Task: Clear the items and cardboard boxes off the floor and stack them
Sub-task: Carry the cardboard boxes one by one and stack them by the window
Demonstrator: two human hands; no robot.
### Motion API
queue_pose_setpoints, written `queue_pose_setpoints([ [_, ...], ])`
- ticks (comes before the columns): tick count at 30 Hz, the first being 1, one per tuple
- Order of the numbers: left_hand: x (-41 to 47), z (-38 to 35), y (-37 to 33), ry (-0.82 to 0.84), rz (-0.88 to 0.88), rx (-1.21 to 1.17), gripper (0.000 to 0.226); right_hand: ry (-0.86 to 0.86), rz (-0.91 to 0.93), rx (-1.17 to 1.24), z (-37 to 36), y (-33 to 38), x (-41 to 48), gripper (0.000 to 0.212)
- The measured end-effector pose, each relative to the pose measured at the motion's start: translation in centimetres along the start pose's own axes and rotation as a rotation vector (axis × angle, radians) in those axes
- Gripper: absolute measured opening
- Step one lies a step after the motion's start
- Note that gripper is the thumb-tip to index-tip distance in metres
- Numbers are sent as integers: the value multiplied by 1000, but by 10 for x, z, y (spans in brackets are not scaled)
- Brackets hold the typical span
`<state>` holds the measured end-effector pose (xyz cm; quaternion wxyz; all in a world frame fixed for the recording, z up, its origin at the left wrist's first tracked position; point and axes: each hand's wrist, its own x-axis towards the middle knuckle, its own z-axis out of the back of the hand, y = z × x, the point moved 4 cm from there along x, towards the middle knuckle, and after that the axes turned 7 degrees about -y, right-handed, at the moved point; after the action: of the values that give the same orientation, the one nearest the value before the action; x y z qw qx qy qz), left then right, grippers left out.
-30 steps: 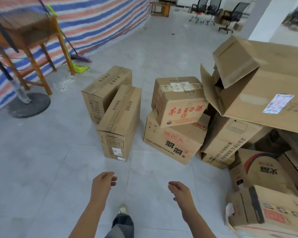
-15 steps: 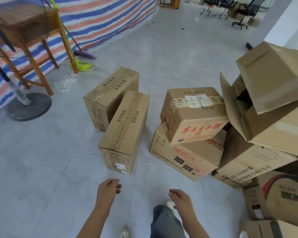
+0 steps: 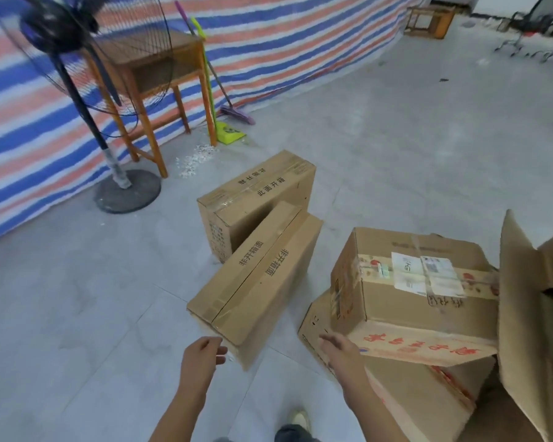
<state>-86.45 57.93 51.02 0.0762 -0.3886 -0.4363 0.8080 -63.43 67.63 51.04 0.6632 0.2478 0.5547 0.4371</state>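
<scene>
At centre frame, a slim carton point(image 3: 256, 282) printed 非开箱面 is stood on edge; its twin point(image 3: 253, 199), marked 此面开箱, is set at 12 o'clock, a red-lettered labelled box point(image 3: 412, 301) at 3 o'clock. Nothing is held: left hand point(image 3: 205, 358) loosely curled, right hand point(image 3: 342, 349) relaxed.

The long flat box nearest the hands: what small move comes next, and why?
Probably bring both hands onto the near end of the long flat box. The left hand is empty beside its near corner, the right hand is empty, and the box sits on the floor with nothing on top.
</scene>
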Motion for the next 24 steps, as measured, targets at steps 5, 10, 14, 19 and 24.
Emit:
queue_pose_setpoints([
  [5,0,-11,8,-77,114,-23,16,120,-60,-137,-8,-7,32,10],
  [10,21,16,10,-245,245,-123,16,231,-78,-226,-39,13,62,8],
  [14,52,28,0,-304,279,-195,16,276,-37,-243,-70,47,86,7],
  [19,78,28,-18,-312,269,-266,15,314,31,-317,-93,77,108,10],
  [24,82,30,-10,-343,356,-314,15,308,37,-385,-108,91,133,11],
])
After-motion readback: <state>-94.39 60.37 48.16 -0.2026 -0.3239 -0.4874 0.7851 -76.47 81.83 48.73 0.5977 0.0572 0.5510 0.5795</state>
